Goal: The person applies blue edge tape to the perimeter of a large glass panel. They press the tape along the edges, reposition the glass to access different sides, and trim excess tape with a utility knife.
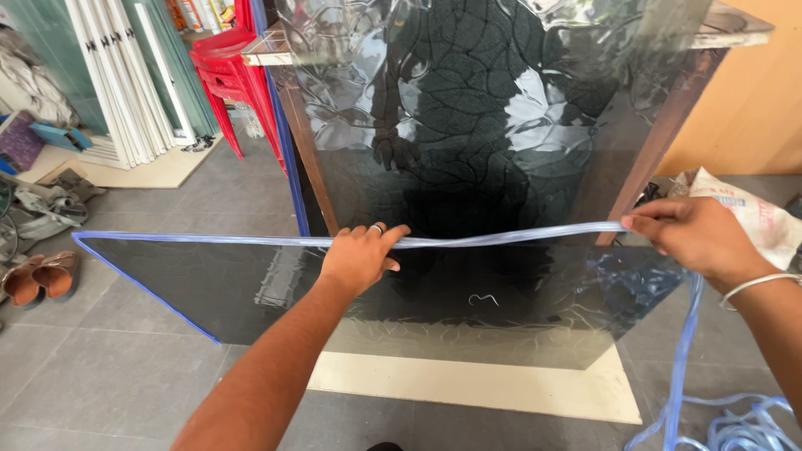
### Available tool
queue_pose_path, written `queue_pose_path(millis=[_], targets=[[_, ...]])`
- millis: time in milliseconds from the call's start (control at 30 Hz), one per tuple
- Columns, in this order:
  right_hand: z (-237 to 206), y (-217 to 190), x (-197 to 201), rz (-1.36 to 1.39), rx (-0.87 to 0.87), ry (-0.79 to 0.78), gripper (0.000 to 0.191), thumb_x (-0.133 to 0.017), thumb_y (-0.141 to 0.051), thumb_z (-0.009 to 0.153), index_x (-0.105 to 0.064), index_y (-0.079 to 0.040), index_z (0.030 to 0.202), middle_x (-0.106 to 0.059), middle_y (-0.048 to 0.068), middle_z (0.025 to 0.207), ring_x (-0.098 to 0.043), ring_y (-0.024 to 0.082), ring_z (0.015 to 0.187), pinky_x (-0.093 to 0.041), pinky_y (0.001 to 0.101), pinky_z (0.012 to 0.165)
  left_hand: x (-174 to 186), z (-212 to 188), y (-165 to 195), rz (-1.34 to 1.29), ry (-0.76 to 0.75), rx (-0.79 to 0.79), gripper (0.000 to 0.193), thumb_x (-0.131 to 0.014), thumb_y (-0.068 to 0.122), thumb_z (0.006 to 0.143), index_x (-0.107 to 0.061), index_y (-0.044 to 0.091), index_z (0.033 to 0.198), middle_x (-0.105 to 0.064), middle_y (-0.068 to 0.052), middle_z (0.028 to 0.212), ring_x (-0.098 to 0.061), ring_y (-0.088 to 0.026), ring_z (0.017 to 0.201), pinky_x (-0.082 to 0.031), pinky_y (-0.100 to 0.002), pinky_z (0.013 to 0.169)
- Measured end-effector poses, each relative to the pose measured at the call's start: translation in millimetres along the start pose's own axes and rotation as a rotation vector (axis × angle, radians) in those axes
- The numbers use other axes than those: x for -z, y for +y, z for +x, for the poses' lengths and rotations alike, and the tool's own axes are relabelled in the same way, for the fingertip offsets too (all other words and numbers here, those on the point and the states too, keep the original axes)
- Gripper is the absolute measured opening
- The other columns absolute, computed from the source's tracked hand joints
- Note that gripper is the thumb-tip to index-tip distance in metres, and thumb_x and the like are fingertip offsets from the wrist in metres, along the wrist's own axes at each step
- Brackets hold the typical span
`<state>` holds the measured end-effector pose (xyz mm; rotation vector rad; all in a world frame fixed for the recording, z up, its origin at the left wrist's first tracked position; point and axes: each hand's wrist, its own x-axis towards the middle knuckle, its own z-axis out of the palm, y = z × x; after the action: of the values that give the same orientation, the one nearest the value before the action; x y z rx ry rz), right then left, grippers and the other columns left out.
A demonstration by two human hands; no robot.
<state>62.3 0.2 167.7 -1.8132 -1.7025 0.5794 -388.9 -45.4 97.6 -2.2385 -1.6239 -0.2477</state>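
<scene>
A dark patterned glass pane (251,284) stands on edge in front of me, tilted toward me. A clear blue rubber strip (510,236) runs along its top edge and down its left edge. My left hand (361,255) presses the strip onto the top edge near the middle, thumb over the strip. My right hand (689,234) pinches the loose strip near the pane's right corner, where it lifts slightly off the glass. From my right hand the strip hangs down to a loose coil (735,422) on the floor.
A second patterned glass sheet (468,100) leans against a wooden table (727,29) behind. The pane rests over a cream board (468,388) on grey tiles. Stacked red chairs (230,58), white frames (117,75), sandals (38,276) at left, a white sack (752,213) at right.
</scene>
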Motion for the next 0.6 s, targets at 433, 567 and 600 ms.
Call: queue_pose_path(millis=[433,567,600], targets=[[3,3,1,-0.091,0.149,0.036,0.042,-0.074,-0.047,0.087,-0.082,-0.010,0.105,-0.068,0.007,0.062,-0.060,0.016,0.057,-0.048,0.0357,0.058,0,23,62,-0.146,-0.111,0.065,0.065,-0.073,0.053,0.085,-0.053,0.026,0.141,-0.071,0.000,0.108,-0.068,-0.022,0.100,-0.051,-0.042,0.081],[22,42,19,0.011,0.043,-0.211,0.040,-0.077,-0.044,0.086,-0.082,-0.007,0.101,-0.060,0.005,0.058,-0.052,0.014,0.053,-0.038,0.0351,0.055,-7,21,59,-0.005,0.001,-0.015,0.072,-0.069,0.053,0.087,-0.046,0.025,0.150,-0.069,-0.002,0.110,-0.068,-0.022,0.093,-0.051,-0.042,0.078],[25,59,27,-0.022,-0.002,-0.290,0.040,-0.078,-0.042,0.086,-0.082,-0.007,0.104,-0.057,0.005,0.058,-0.050,0.014,0.053,-0.039,0.0359,0.054,-6,23,59,0.009,0.002,-0.014,0.072,-0.068,0.053,0.087,-0.046,0.025,0.150,-0.068,-0.002,0.109,-0.067,-0.022,0.093,-0.050,-0.042,0.079]])
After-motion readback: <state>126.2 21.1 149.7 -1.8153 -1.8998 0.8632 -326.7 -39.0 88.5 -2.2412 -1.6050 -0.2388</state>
